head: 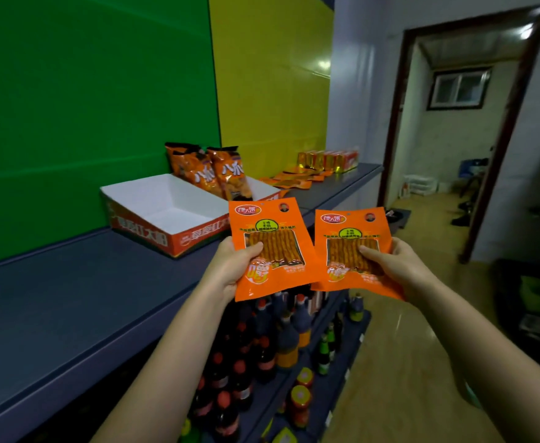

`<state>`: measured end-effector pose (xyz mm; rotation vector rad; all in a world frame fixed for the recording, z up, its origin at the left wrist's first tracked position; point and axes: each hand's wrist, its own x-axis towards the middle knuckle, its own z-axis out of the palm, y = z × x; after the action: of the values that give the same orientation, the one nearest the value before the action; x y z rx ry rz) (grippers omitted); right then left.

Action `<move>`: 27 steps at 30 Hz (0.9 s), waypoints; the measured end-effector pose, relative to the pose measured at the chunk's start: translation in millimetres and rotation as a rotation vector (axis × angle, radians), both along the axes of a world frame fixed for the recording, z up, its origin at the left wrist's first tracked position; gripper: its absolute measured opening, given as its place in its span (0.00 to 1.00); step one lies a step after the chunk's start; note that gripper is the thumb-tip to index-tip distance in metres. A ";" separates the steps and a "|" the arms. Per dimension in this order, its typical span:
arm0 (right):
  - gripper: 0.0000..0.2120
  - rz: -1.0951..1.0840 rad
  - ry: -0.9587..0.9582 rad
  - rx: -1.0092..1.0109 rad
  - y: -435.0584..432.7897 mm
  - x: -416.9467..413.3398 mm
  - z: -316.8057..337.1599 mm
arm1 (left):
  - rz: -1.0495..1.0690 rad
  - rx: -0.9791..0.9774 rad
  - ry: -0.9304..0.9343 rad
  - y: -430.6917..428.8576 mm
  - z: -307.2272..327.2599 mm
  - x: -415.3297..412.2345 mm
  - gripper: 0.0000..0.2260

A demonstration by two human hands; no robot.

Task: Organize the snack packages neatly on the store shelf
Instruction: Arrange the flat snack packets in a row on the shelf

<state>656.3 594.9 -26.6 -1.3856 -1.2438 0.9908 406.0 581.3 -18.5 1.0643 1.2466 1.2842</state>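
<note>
I hold two flat orange snack packages upright, side by side, in front of the shelf's edge. My left hand (230, 266) grips the left package (270, 225) at its lower left side. My right hand (390, 266) grips the right package (351, 233) at its lower right. On the grey shelf (70, 298) stands an open white and orange cardboard display box (166, 215) with two orange snack bags (211, 169) leaning at its back. More flat orange packages (294, 180) lie farther along the shelf.
Gold and red boxes (329, 160) stand in a row at the shelf's far end. Lower shelves hold several dark sauce bottles (281, 334) and jars (300, 401). A green and yellow panel backs the shelf. An aisle and an open doorway (454, 123) lie to the right.
</note>
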 end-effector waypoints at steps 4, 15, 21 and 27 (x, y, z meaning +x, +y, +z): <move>0.08 -0.015 0.001 0.018 48.8 36.7 3.8 | -0.040 0.014 -0.030 55.1 -4.2 37.9 0.12; 0.05 -0.031 -0.062 0.050 207.5 123.9 39.1 | -0.002 0.077 -0.065 214.3 5.5 122.3 0.13; 0.05 0.015 -0.057 0.023 286.2 169.5 29.5 | 0.099 0.051 -0.052 269.4 2.7 151.5 0.15; 0.14 0.192 -0.060 -0.006 377.7 199.3 26.8 | 0.272 0.074 -0.046 312.4 2.4 179.4 0.11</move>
<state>855.6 972.6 0.2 -1.3276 -1.4402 1.0911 585.3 893.7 -16.1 0.9335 1.3516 1.5627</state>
